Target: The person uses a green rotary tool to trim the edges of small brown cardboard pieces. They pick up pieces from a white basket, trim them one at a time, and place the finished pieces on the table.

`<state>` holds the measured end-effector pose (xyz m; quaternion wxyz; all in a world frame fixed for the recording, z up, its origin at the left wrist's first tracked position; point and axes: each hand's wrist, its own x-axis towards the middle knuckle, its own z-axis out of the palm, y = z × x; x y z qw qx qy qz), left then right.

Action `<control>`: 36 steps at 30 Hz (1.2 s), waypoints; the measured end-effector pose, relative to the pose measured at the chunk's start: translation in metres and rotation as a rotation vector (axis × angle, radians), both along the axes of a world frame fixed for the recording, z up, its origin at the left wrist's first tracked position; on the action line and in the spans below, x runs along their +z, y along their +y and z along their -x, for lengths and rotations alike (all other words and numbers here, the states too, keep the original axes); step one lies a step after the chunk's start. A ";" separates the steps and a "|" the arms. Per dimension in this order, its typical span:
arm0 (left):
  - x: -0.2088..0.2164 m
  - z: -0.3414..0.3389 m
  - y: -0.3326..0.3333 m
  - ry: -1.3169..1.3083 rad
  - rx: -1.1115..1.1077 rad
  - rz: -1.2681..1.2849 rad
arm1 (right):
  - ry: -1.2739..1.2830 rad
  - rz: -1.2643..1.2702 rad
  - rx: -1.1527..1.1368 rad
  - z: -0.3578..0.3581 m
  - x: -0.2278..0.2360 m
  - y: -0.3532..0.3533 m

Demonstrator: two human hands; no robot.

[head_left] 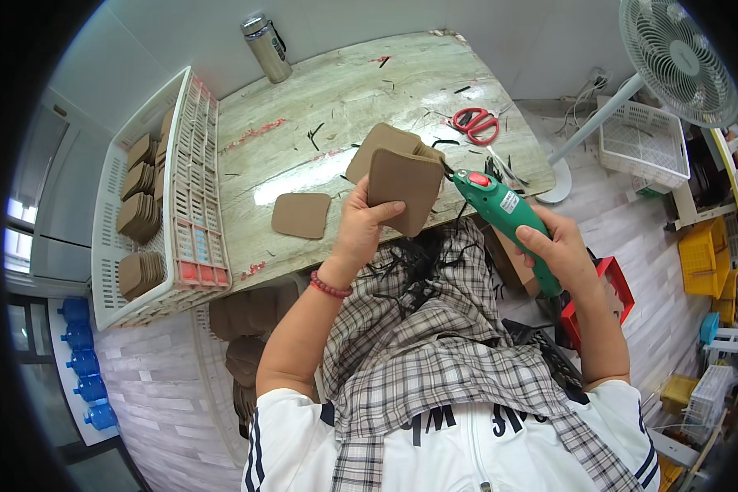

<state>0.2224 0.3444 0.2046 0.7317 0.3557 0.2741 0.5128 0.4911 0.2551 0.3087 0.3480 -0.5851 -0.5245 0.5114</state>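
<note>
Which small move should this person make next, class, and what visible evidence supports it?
Probably, the right hand should guide the green power tool slowly along the pads' edge: its tip sits at or very near that edge, the left hand grips the brown pads, and black scraps on the checked apron suggest trimming.

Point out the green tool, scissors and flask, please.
Green tool [508, 220]: head view, middle of its body.
Scissors [484, 142]: head view, red handle.
Flask [269, 54]: head view, middle of its body.
</note>
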 end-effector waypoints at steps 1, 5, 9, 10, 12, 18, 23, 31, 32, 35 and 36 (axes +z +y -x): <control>0.003 0.002 0.001 0.029 -0.015 0.005 | 0.005 0.009 0.008 -0.002 0.001 0.000; 0.003 0.012 0.007 0.114 -0.070 -0.021 | -0.019 0.023 0.051 -0.005 0.007 -0.001; 0.009 0.017 0.010 0.188 -0.141 0.025 | -0.042 0.036 0.076 -0.006 0.011 -0.001; 0.008 0.018 0.010 0.205 -0.138 0.019 | -0.063 0.038 0.079 -0.006 0.012 -0.001; 0.006 0.019 0.010 0.240 -0.132 0.008 | -0.103 0.043 0.085 -0.005 0.014 -0.001; 0.008 0.015 0.005 0.302 -0.220 0.048 | -0.183 -0.024 0.085 -0.004 0.005 0.000; 0.012 0.011 -0.002 0.307 -0.269 0.066 | -0.269 -0.022 0.079 0.001 0.003 0.001; 0.015 0.004 -0.008 0.319 -0.319 0.066 | -0.117 0.010 0.018 0.017 -0.003 0.003; 0.015 0.005 -0.008 0.327 -0.327 0.048 | -0.092 0.014 0.028 0.016 -0.003 0.004; 0.008 0.014 -0.002 0.477 -0.263 -0.003 | -0.043 0.039 0.060 0.014 -0.006 0.006; 0.007 0.018 0.001 0.522 -0.233 -0.011 | -0.045 0.054 0.069 0.013 -0.005 0.006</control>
